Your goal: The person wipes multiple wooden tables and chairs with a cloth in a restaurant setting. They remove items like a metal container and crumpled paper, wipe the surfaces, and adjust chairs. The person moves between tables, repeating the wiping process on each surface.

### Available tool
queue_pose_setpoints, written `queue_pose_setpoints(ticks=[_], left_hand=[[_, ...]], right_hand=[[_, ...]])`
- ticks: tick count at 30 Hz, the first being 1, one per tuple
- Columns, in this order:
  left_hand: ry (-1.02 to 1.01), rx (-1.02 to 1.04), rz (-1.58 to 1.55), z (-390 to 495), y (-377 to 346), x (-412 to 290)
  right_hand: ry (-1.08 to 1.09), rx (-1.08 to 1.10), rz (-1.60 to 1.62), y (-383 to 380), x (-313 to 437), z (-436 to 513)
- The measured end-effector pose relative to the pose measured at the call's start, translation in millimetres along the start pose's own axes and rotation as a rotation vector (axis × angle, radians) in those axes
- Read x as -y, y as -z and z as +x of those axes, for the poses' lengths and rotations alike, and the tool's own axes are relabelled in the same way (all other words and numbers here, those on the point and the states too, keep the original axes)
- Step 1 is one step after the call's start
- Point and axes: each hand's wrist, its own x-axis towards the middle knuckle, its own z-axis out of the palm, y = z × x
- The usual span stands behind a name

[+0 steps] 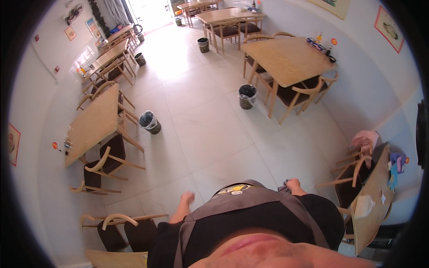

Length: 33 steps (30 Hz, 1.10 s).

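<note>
Low on the left of the head view, my left hand (188, 198) hangs beside my body. It looks loosely curled, but blur hides the fingers, and no object shows in it. On the other side, my right hand (294, 184) grips a bunched dark grey cloth (285, 188), part of which sticks out beside the fingers. Between both hands is the grey apron (248, 198) on my front, with a yellow and white cartoon print, over a black shirt. Pale floor tiles (214, 147) stretch out before me.
Wooden tables with chairs line both walls, including a left table (95, 124) and a right table (288, 57). Lined waste bins stand along the aisle, a left bin (150, 122) and a right bin (247, 96) nearest. A pink garment (365, 139) hangs over a chair near the right-hand table (372, 214).
</note>
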Motion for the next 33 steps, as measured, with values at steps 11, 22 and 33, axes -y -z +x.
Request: queue_pose_setpoints(ticks=[11, 22, 33], left_hand=[[-0.298, -0.252, -0.569, 215, 244, -275], [0.501, 0.180, -0.410, 261, 295, -180], [0.178, -0.049, -0.151, 615, 625, -357]], right_hand=[[0.250, 0.167, -0.527, -24, 227, 278], [0.480, -0.031, 0.065, 113, 822, 400], [0.150, 0.019, -0.046, 68, 962, 549]])
